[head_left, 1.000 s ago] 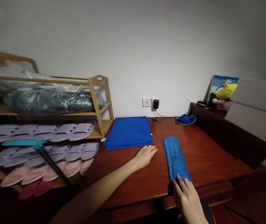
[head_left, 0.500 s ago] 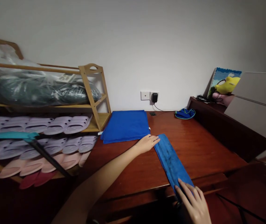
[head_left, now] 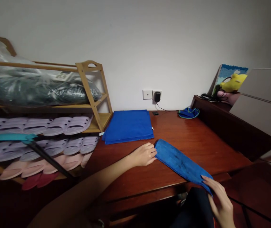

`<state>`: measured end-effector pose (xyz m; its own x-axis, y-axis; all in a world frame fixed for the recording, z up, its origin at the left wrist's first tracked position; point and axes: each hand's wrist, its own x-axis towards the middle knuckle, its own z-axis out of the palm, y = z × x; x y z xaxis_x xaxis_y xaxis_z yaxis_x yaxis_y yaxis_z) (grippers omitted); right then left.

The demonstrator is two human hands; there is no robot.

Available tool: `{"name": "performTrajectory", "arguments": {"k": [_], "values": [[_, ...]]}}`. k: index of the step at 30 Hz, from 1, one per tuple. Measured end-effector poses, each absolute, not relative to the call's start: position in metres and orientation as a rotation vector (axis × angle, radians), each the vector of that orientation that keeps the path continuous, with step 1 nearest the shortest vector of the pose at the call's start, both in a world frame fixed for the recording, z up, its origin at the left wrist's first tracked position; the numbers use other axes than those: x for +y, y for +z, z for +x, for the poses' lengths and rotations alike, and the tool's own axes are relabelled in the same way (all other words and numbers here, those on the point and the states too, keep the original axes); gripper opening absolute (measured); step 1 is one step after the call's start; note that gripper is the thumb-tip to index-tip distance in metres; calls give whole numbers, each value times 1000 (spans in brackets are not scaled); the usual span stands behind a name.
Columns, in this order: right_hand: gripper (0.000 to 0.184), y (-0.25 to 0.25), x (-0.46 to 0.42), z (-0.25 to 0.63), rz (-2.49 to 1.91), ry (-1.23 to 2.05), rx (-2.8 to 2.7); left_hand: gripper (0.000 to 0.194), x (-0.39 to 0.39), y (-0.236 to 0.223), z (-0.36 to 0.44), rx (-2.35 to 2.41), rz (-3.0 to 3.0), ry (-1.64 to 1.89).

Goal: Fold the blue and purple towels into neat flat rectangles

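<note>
Across a reddish-brown wooden counter (head_left: 185,133), seen from the head camera, a long folded blue cloth (head_left: 180,161) with dark smudges lay slantwise, its near right end hanging over the front edge. The left hand (head_left: 146,154) kept a narrow grip on the far left end, fingers curled. The right hand (head_left: 221,199) held the near right end between fingers and thumb. Beyond the left hand, a larger folded blue cloth (head_left: 128,126) lay flat; a small green-edged blue cloth item (head_left: 189,113) sat at the back right, near a black plug adapter (head_left: 157,96) on the wall. To the left stood a wooden rack (head_left: 84,85) carrying lilac slippers (head_left: 56,126) and plastic-wrapped dark bundles (head_left: 31,90).
</note>
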<state>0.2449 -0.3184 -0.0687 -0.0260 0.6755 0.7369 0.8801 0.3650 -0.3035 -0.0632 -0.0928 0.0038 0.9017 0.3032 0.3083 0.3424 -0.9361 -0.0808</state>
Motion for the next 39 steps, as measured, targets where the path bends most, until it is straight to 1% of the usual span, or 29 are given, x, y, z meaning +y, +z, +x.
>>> {"name": "performTrajectory", "arguments": {"k": [2,7,10,16,19,23,26,29,32,35,39], "values": [[31,-68,-318,249,-1378,-304,-1798,20,-98,8,-67,-374,-2869,-386],[43,-72,-316,257,-1353,-367,-1887,20,-102,13,-72,-224,-2728,-332],[40,-72,-313,259,-1326,-401,-1897,22,-100,10,-70,-214,-2704,-354],[35,-67,-299,266,-1345,-426,-1888,19,-108,7,-80,-304,-2741,-384],[32,-64,-287,266,-1366,-366,-1902,16,-123,14,-97,-349,-2786,-332],[30,-50,-269,259,-1362,-146,-2013,10,-145,27,-128,-499,-2880,-288],[27,-31,-257,247,-1361,52,-2064,15,-157,36,-153,-682,-2976,-372],[26,-10,-244,232,-1382,215,-2053,22,-161,44,-173,-849,-3037,-577],[28,13,-228,221,-1388,263,-2020,22,-159,53,-185,-986,-3047,-777],[30,34,-209,216,-1370,281,-1981,20,-152,64,-191,-1154,-3030,-841],[33,50,-180,213,-1356,396,-1957,21,-137,76,-192,-1359,-2978,-965]]}}
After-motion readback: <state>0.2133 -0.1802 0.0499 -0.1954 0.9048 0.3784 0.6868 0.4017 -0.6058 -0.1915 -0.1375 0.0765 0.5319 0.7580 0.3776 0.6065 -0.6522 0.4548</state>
